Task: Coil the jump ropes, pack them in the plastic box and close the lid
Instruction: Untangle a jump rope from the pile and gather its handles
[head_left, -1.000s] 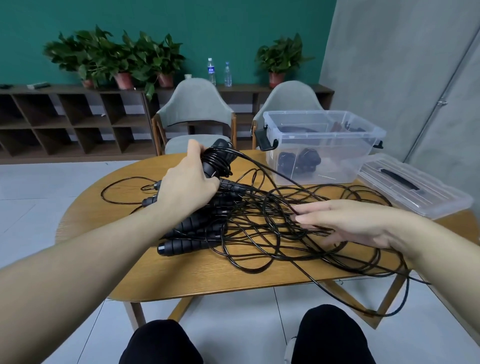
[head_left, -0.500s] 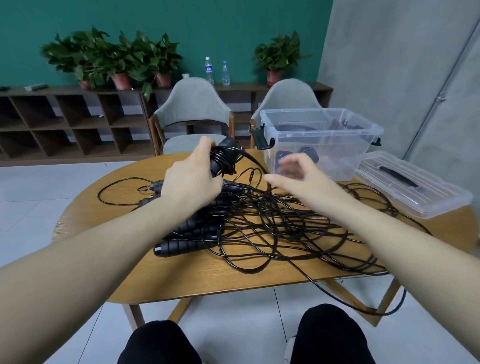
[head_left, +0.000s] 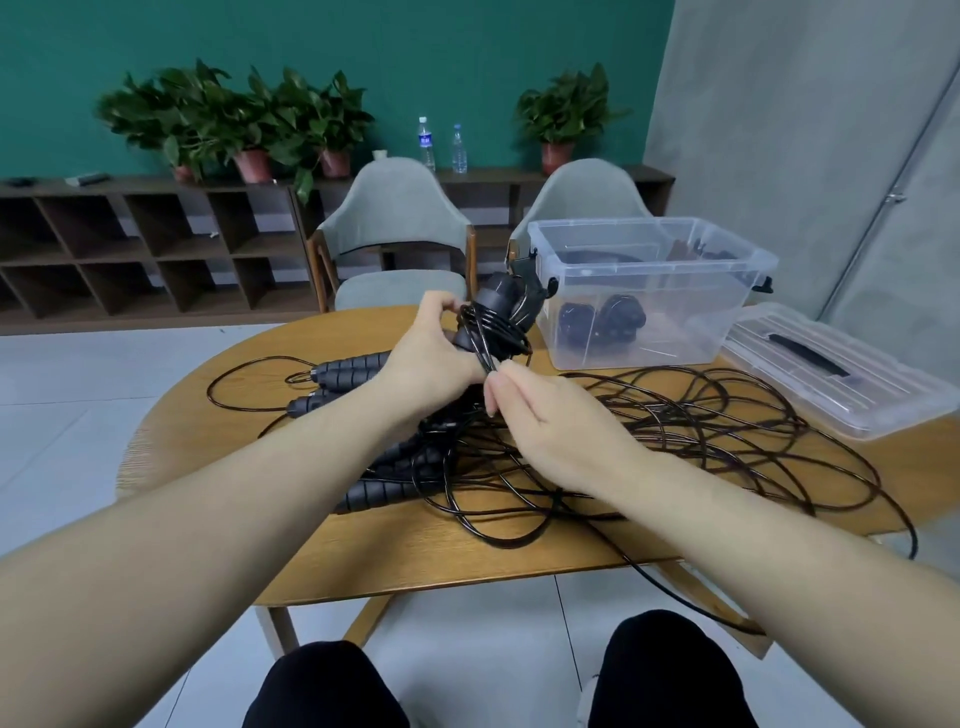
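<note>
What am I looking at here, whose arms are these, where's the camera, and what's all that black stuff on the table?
There is no machine: a person wears a camera on the head, looking down at their own two hands. The left hand grips a pair of jump rope handles with cord wound round them. The right hand pinches that cord. On the round wooden table lies a tangle of more ropes. Behind stands an open clear plastic box already holding some dark bundles, its lid lying beside it.

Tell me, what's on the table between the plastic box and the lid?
Nothing. In the head view, only a bare strip of table separates the plastic box from the lid.
</note>
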